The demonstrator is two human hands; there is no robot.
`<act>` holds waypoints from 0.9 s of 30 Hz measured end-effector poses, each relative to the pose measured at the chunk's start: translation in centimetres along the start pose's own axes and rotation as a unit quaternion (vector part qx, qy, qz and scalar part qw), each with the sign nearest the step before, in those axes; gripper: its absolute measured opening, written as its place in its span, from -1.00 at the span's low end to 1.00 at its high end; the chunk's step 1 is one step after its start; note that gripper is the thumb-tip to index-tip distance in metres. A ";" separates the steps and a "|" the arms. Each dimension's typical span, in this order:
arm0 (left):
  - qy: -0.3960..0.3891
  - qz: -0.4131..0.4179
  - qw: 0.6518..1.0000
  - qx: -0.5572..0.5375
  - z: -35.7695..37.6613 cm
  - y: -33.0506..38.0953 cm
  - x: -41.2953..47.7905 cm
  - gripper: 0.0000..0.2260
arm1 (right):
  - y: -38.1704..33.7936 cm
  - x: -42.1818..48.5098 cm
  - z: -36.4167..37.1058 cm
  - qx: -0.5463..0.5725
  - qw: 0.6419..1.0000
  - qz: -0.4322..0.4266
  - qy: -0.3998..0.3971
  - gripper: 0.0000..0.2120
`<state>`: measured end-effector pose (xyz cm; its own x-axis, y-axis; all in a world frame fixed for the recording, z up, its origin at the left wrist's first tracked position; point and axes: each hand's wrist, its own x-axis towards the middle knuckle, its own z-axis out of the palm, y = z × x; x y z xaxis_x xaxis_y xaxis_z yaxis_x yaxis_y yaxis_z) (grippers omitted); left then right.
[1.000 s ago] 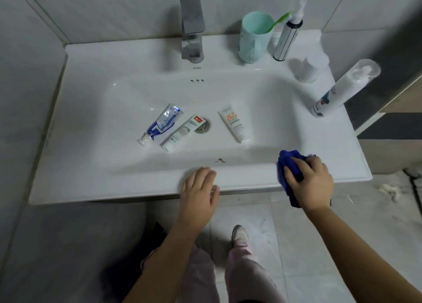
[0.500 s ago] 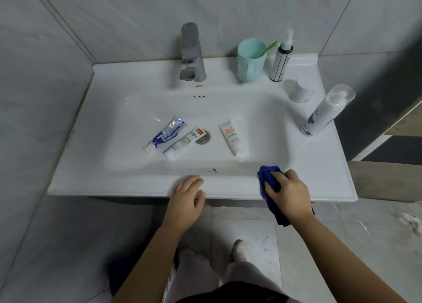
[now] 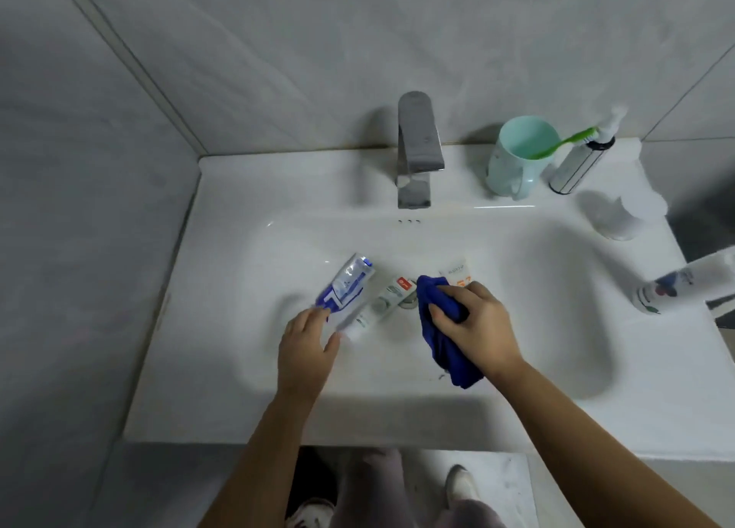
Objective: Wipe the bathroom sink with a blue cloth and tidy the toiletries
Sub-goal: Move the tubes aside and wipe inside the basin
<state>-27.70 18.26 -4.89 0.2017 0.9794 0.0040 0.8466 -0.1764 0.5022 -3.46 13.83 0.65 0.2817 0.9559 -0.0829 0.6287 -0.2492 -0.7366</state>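
Observation:
Three tubes lie in the white sink (image 3: 222, 388) basin: a blue toothpaste tube (image 3: 347, 282), a white and green tube (image 3: 385, 300) over the drain, and a white and orange tube (image 3: 456, 272) partly hidden behind my right hand. My left hand (image 3: 308, 346) reaches over the lower ends of the blue and the white and green tubes, fingers spread and touching them. My right hand (image 3: 475, 325) grips a bunched blue cloth (image 3: 443, 354) down in the basin, just right of the drain.
A chrome faucet (image 3: 415, 150) stands at the back. Back right on the rim are a mint cup (image 3: 513, 169) with a green toothbrush (image 3: 564, 142), a pump bottle (image 3: 578, 167) and a small white container (image 3: 620, 219). A white bottle (image 3: 684, 285) lies at the right edge.
Both hands left the sink's front rim and moved forward into the basin. The left now reaches the tubes' ends; the right carried the cloth to the drain area.

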 end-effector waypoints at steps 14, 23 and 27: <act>-0.127 -0.022 0.992 -0.013 4.4 -5.9 7.0 -0.91 | -2.3 5.0 6.6 0.008 0.996 0.090 -0.007 -0.78; 0.090 -0.054 0.988 -0.116 -3.9 -5.3 5.4 -0.93 | -5.4 5.3 6.9 0.050 0.997 0.048 -0.031 -0.83; 0.208 -0.051 0.974 -0.075 -9.0 -6.4 5.1 -0.93 | -8.2 6.3 7.9 0.086 0.995 0.022 -0.040 -0.84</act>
<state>-36.54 25.28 -0.28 -0.1242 0.9513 0.2820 0.7642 -0.0895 0.6387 -12.60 23.12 0.88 0.2437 0.9556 -0.1657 0.4824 -0.2677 -0.8341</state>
